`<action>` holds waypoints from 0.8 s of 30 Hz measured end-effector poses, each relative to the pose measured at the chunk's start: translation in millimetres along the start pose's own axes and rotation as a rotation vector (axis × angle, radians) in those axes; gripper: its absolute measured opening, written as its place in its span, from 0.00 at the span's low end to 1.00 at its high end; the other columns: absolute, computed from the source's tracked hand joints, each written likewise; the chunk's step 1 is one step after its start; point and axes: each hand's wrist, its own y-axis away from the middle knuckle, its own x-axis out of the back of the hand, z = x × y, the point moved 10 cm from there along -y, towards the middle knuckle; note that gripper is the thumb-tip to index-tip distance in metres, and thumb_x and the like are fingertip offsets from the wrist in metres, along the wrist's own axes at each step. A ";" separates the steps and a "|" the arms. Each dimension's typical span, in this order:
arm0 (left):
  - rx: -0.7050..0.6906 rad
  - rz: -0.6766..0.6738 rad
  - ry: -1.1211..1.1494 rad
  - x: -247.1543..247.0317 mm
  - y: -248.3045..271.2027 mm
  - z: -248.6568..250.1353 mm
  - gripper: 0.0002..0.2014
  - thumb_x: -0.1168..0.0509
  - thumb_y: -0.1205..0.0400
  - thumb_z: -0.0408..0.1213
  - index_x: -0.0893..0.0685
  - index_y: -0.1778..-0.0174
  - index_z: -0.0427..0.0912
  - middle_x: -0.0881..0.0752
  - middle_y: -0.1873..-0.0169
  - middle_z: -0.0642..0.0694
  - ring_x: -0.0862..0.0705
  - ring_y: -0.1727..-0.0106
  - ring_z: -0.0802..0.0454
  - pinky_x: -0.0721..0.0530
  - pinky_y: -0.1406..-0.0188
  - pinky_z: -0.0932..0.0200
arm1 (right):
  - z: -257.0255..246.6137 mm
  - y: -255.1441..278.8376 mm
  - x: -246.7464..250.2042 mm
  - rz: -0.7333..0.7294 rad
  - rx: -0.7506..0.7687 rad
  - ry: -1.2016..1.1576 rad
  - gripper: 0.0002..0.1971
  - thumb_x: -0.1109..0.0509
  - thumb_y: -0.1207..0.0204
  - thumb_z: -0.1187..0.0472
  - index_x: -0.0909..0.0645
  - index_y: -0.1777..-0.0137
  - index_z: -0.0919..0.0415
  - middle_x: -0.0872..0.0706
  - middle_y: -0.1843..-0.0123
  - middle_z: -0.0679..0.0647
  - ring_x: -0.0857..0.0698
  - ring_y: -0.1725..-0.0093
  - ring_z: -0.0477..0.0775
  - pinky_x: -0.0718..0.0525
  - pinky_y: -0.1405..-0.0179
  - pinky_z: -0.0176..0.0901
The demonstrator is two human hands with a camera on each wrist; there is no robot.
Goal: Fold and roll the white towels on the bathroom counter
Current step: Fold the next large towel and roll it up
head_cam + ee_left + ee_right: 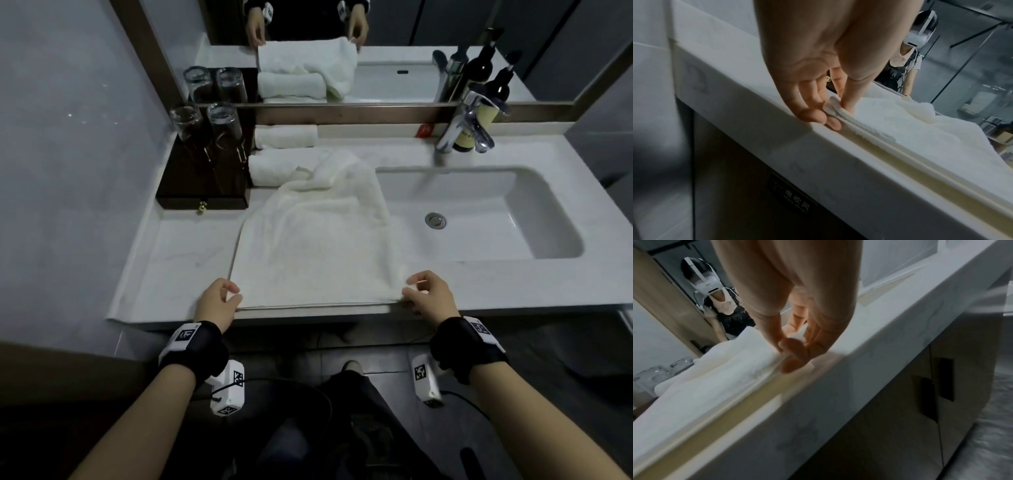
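Left hand (219, 301) and right hand (428, 291) each pinch a near corner of the folded white towel (318, 246) at the bench's (171, 260) front edge.

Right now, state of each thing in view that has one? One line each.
flat towel: spread on the counter, near edge at the counter's front, far end rumpled
left hand: pinches the towel's near left corner
right hand: pinches the near right corner
rolled towels: two, rolled, at the back
glasses: two, upside down on the dark tray
faucet: no water visible
sink: empty
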 end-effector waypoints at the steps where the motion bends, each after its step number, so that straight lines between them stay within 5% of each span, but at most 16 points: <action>1: -0.009 0.001 -0.050 0.6 -0.3 0.7 0.09 0.33 0.23 0.30 0.24 0.64 0.46 0.29 0.72 0.47 0.23 0.65 0.44 0.21 0.62 0.49 | 0.6 -0.8 2.1 -0.002 -0.005 0.049 0.09 0.29 0.30 0.69 0.24 0.65 0.56 0.18 0.64 0.54 0.17 0.70 0.52 0.20 0.78 0.38; 6: -0.034 -0.052 -0.205 -6.2 1.4 6.2 0.06 0.36 0.23 0.31 0.25 0.56 0.46 0.27 0.67 0.50 0.25 0.59 0.45 0.31 0.58 0.58 | 10.6 -1.4 0.1 -0.124 -0.057 0.122 0.06 0.33 0.27 0.70 0.24 0.62 0.59 0.16 0.66 0.53 0.16 0.77 0.46 0.19 0.79 0.37; 11: -0.022 -0.052 -0.214 -4.5 -0.5 9.8 0.06 0.34 0.21 0.39 0.24 0.51 0.45 0.22 0.54 0.47 0.23 0.53 0.46 0.28 0.52 0.57 | 5.8 -6.1 12.1 -0.014 -0.039 0.118 0.07 0.27 0.28 0.60 0.23 0.59 0.59 0.16 0.66 0.57 0.19 0.70 0.53 0.25 0.69 0.41; 17: -0.004 -0.147 -0.397 -5.2 -0.9 14.6 0.12 0.31 0.25 0.35 0.24 0.49 0.44 0.21 0.49 0.41 0.23 0.53 0.45 0.24 0.50 0.55 | -11.6 -8.3 0.4 -0.021 0.078 0.547 0.05 0.35 0.24 0.60 0.24 0.61 0.58 0.16 0.64 0.57 0.18 0.57 0.63 0.25 0.58 0.43; 21: -0.002 -0.134 -0.504 1.0 -10.0 35.9 0.22 0.31 0.27 0.35 0.24 0.37 0.45 0.31 0.34 0.39 0.26 0.34 0.40 0.25 0.36 0.50 | -38.0 -20.5 -1.6 -0.070 0.113 0.554 0.06 0.33 0.26 0.60 0.20 0.53 0.61 0.20 0.52 0.60 0.19 0.57 0.60 0.25 0.55 0.42; 24: -0.038 -0.108 -0.469 2.0 -22.8 61.0 0.22 0.31 0.25 0.37 0.25 0.34 0.45 0.34 0.29 0.42 0.30 0.30 0.40 0.27 0.34 0.49 | -77.9 -35.6 -5.4 -0.096 0.204 0.471 0.06 0.32 0.27 0.61 0.19 0.51 0.61 0.20 0.52 0.57 0.22 0.58 0.55 0.27 0.57 0.41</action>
